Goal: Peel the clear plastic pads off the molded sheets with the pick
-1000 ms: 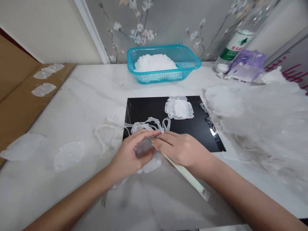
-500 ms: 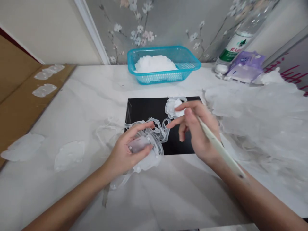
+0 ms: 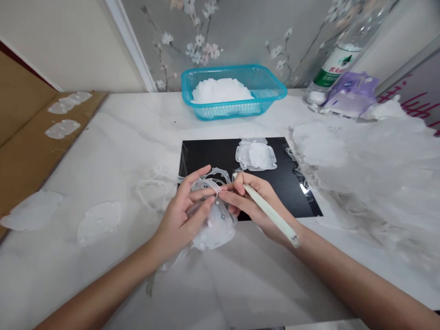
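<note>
My left hand (image 3: 184,211) grips a translucent white plastic sheet of punched pieces (image 3: 215,227), with looped offcut strips (image 3: 218,176) trailing from it over the black mat (image 3: 282,183). My right hand (image 3: 250,201) holds a pale stick tool (image 3: 271,213) like a pen, its fingertips meeting the left fingers at the sheet. A small stack of separated white pieces (image 3: 256,156) lies on the mat just beyond the hands.
A turquoise basket (image 3: 271,89) of white pieces stands at the back. A large heap of translucent sheets (image 3: 371,169) fills the right side. A bottle (image 3: 332,66) and purple pack (image 3: 350,94) stand back right. Loose pieces (image 3: 98,220) lie left, more on brown cardboard (image 3: 30,151).
My right hand reached out to the stack of pieces on the mat, then came back to the sheet in my left hand. The left hand lifted and turned the sheet slightly.
</note>
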`<action>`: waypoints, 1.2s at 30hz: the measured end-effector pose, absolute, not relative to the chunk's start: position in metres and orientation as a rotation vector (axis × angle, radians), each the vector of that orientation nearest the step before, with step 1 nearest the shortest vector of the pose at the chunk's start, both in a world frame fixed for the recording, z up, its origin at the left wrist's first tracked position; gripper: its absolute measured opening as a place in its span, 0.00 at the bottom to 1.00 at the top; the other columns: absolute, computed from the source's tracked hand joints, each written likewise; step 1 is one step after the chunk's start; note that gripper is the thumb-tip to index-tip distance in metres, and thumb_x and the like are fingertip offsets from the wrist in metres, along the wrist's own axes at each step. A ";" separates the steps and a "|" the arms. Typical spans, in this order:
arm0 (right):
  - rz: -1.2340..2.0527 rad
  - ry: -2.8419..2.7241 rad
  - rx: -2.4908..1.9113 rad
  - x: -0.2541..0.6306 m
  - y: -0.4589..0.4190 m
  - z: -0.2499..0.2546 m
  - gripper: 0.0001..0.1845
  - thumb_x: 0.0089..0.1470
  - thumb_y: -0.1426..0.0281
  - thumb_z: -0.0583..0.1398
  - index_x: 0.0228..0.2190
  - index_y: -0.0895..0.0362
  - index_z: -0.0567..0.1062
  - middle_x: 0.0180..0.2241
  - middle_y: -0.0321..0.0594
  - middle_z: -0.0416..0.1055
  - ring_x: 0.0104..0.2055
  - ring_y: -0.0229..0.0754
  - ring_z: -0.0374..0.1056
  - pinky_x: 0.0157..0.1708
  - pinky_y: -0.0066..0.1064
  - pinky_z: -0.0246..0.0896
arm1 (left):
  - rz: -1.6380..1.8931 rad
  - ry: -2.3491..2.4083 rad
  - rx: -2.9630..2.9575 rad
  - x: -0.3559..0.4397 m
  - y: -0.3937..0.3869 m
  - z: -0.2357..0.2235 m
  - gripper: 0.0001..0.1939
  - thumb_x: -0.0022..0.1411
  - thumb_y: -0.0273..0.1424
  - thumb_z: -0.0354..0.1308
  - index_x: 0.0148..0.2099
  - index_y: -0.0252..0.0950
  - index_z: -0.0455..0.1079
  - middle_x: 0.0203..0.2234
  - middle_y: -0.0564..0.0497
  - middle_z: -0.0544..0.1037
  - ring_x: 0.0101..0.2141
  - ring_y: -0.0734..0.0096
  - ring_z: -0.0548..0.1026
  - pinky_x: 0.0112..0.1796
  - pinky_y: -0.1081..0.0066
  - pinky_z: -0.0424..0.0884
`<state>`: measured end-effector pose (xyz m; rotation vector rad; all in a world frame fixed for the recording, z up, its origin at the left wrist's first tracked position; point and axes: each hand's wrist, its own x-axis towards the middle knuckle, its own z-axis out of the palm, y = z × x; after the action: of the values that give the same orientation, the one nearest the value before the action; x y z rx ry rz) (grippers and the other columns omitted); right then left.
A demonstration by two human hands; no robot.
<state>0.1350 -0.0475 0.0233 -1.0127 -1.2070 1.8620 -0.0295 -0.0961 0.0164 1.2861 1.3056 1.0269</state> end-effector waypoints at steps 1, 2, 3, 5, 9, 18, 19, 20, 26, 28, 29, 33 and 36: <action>1.855 -1.191 -1.019 0.134 -0.048 0.023 0.25 0.42 0.61 0.68 0.20 0.56 0.57 0.28 0.35 0.71 0.22 0.30 0.63 0.22 0.24 0.59 | 1.027 1.305 1.269 -0.029 -0.096 0.017 0.31 0.61 0.35 0.57 0.63 0.46 0.51 0.44 0.44 0.77 0.24 0.77 0.75 0.22 0.80 0.71; 1.838 -1.185 -1.018 0.134 -0.049 0.022 0.25 0.42 0.62 0.68 0.20 0.56 0.56 0.27 0.35 0.71 0.22 0.31 0.64 0.22 0.25 0.60 | 1.024 1.307 1.258 -0.028 -0.096 0.017 0.32 0.59 0.35 0.58 0.63 0.45 0.52 0.44 0.43 0.78 0.26 0.74 0.77 0.23 0.79 0.71; 1.816 -1.185 -1.012 0.133 -0.049 0.021 0.25 0.42 0.62 0.68 0.19 0.56 0.56 0.27 0.36 0.71 0.23 0.31 0.66 0.23 0.24 0.61 | 1.020 1.311 1.250 -0.027 -0.096 0.018 0.32 0.58 0.34 0.60 0.62 0.44 0.53 0.43 0.43 0.78 0.29 0.70 0.78 0.23 0.79 0.72; 1.766 -1.204 -0.997 0.132 -0.051 0.019 0.25 0.44 0.62 0.67 0.18 0.56 0.56 0.26 0.36 0.71 0.23 0.31 0.66 0.23 0.24 0.61 | 1.011 1.323 1.250 -0.026 -0.095 0.020 0.30 0.57 0.34 0.61 0.60 0.43 0.57 0.44 0.43 0.77 0.37 0.63 0.79 0.24 0.79 0.73; 1.590 -1.406 -1.015 0.132 -0.052 0.014 0.22 0.50 0.63 0.62 0.18 0.56 0.55 0.22 0.34 0.66 0.22 0.32 0.65 0.23 0.25 0.61 | 1.011 1.339 1.271 -0.026 -0.093 0.022 0.20 0.56 0.33 0.61 0.51 0.41 0.66 0.50 0.44 0.74 0.50 0.55 0.72 0.24 0.80 0.74; 1.254 -1.603 -0.911 0.139 -0.050 0.012 0.14 0.51 0.77 0.56 0.22 0.55 0.54 0.22 0.31 0.60 0.26 0.33 0.59 0.27 0.26 0.58 | 0.988 1.418 1.263 -0.030 -0.084 0.023 0.15 0.55 0.36 0.62 0.44 0.37 0.72 0.34 0.48 0.80 0.29 0.71 0.77 0.27 0.76 0.72; 1.284 -1.564 -0.898 0.138 -0.050 0.012 0.14 0.51 0.77 0.56 0.22 0.54 0.55 0.22 0.31 0.60 0.26 0.33 0.60 0.27 0.27 0.59 | 0.973 1.433 1.296 -0.031 -0.084 0.024 0.13 0.56 0.36 0.61 0.43 0.37 0.73 0.33 0.49 0.79 0.27 0.73 0.76 0.26 0.77 0.71; 1.302 -1.522 -0.897 0.137 -0.049 0.012 0.14 0.51 0.76 0.56 0.22 0.54 0.55 0.23 0.31 0.60 0.26 0.33 0.61 0.28 0.27 0.60 | 0.966 1.445 1.327 -0.031 -0.084 0.024 0.11 0.57 0.36 0.60 0.41 0.37 0.74 0.32 0.49 0.79 0.27 0.73 0.75 0.25 0.77 0.69; 1.283 -1.301 -1.047 0.139 -0.037 0.018 0.16 0.51 0.73 0.58 0.20 0.55 0.56 0.22 0.33 0.62 0.29 0.35 0.66 0.27 0.27 0.66 | 1.120 1.450 1.222 -0.037 -0.081 0.021 0.07 0.57 0.35 0.59 0.35 0.37 0.71 0.28 0.53 0.74 0.28 0.76 0.71 0.29 0.78 0.68; 1.332 -1.304 -1.119 0.144 -0.032 0.021 0.15 0.48 0.74 0.59 0.20 0.55 0.56 0.21 0.32 0.61 0.28 0.35 0.66 0.26 0.27 0.67 | 1.206 1.480 1.086 -0.040 -0.078 0.019 0.08 0.55 0.35 0.61 0.35 0.37 0.70 0.28 0.54 0.72 0.26 0.78 0.69 0.27 0.79 0.66; 1.361 -1.326 -1.158 0.146 -0.029 0.022 0.15 0.47 0.75 0.59 0.20 0.55 0.56 0.20 0.32 0.60 0.28 0.35 0.66 0.25 0.27 0.68 | 1.252 1.487 1.012 -0.042 -0.077 0.018 0.08 0.54 0.34 0.62 0.35 0.37 0.69 0.28 0.54 0.71 0.26 0.78 0.68 0.26 0.80 0.65; 1.457 -1.472 -1.263 0.156 -0.025 0.027 0.12 0.41 0.77 0.57 0.19 0.55 0.56 0.18 0.29 0.56 0.22 0.33 0.62 0.20 0.26 0.66 | 1.389 1.509 0.804 -0.043 -0.075 0.016 0.11 0.50 0.31 0.64 0.35 0.37 0.66 0.31 0.55 0.68 0.28 0.79 0.68 0.25 0.82 0.65; 1.408 -1.597 -1.310 0.159 -0.025 0.028 0.11 0.41 0.77 0.54 0.18 0.55 0.55 0.15 0.27 0.51 0.16 0.29 0.53 0.15 0.24 0.58 | 1.385 1.527 0.867 -0.040 -0.077 0.016 0.12 0.52 0.32 0.62 0.37 0.39 0.63 0.32 0.55 0.68 0.28 0.78 0.69 0.26 0.80 0.66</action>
<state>0.1589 -0.0253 0.0285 -1.3095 -1.5967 1.4075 -0.0404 -0.0771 0.0164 0.8673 1.5267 1.3849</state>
